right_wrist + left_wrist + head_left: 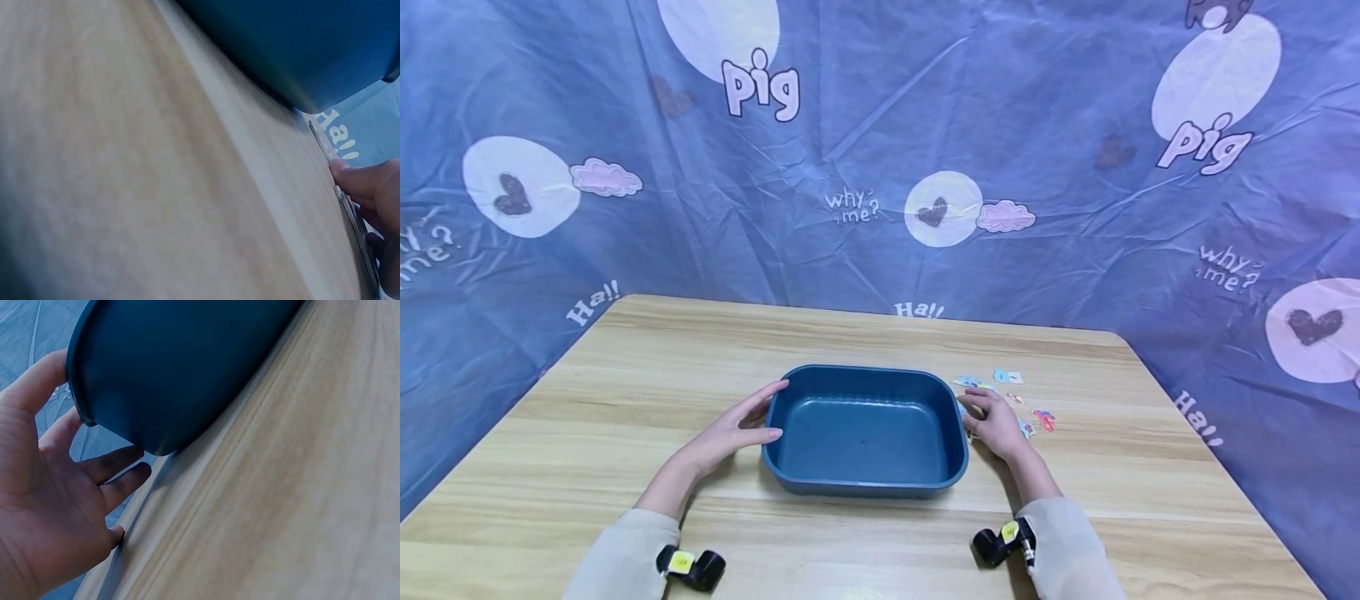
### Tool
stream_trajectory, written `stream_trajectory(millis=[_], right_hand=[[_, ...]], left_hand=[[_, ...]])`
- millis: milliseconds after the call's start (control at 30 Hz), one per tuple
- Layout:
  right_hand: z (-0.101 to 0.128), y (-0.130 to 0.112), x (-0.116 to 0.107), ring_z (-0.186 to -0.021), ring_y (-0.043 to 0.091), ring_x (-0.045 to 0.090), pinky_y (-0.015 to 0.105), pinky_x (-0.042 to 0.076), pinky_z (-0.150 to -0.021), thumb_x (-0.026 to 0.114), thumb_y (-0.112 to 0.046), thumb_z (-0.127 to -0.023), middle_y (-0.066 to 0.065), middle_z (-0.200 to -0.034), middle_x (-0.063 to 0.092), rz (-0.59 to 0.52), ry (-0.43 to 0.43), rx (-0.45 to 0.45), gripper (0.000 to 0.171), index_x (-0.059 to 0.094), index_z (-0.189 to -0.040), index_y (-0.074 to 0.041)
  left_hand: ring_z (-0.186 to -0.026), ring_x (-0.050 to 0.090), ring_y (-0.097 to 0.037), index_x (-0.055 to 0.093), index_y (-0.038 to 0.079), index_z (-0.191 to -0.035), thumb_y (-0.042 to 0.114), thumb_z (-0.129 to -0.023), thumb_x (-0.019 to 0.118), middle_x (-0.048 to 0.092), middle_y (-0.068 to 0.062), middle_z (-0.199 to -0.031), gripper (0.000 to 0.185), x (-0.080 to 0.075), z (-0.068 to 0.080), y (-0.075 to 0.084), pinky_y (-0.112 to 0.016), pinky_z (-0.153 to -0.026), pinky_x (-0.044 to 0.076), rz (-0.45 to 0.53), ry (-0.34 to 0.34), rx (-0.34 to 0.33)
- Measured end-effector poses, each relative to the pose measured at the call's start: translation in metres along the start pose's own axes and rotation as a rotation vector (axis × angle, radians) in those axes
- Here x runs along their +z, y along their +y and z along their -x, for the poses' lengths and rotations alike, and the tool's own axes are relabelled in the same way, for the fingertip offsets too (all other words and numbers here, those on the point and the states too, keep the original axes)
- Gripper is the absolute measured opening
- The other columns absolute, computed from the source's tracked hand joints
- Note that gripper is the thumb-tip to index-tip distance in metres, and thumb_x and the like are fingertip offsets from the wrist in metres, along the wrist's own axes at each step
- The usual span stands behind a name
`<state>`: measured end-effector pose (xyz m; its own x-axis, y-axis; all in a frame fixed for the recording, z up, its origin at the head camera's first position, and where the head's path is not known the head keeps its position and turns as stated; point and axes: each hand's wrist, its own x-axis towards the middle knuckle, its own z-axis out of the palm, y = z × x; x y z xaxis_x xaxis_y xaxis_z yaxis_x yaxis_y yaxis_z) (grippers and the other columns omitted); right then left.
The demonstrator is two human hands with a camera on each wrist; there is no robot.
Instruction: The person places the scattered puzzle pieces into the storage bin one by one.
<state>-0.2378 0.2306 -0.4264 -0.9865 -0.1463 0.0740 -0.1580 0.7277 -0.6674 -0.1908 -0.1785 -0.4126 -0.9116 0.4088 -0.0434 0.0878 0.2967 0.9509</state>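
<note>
A dark blue plastic basin (865,486) stands upright on the wooden table in the head view. My left hand (727,434) is at its left end, thumb and a finger touching the rim. In the left wrist view, the remaining fingers of the left hand (59,487) spread loosely below the rim, beside the basin wall (169,369). Just right of the basin, my right hand (996,423) is low among small, flat, colourful cut-out pieces (1026,429). The right wrist view shows the thumb of the right hand (381,206) down at the flat pieces (353,219); its other fingers are partly hidden.
More flat pieces lie behind and right of the right hand, including a light blue one (1006,376) and a red one (1043,420). The wooden table (700,367) meets a blue printed cloth (850,208) at the back and sides.
</note>
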Motion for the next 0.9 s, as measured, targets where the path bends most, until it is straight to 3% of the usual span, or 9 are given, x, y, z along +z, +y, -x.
stream_trajectory(millis=[900], right_hand=[[-0.0011, 0.0008, 0.0026, -0.124, 0.042, 0.046, 0.051, 0.034, -0.107, 0.057, 0.002, -0.085, 0.027, -0.125, 0.055, 0.012, 0.093, -0.033, 0.028, 0.061, -0.112, 0.010]], left_hand=[[-0.140, 0.009, -0.048, 0.023, 0.016, -0.148, 0.022, -0.090, 0.058, 0.010, -0.018, -0.156, 0.068, 0.0004, 0.0005, 0.0016, -0.069, -0.107, 0.011, 0.014, 0.003, -0.015]])
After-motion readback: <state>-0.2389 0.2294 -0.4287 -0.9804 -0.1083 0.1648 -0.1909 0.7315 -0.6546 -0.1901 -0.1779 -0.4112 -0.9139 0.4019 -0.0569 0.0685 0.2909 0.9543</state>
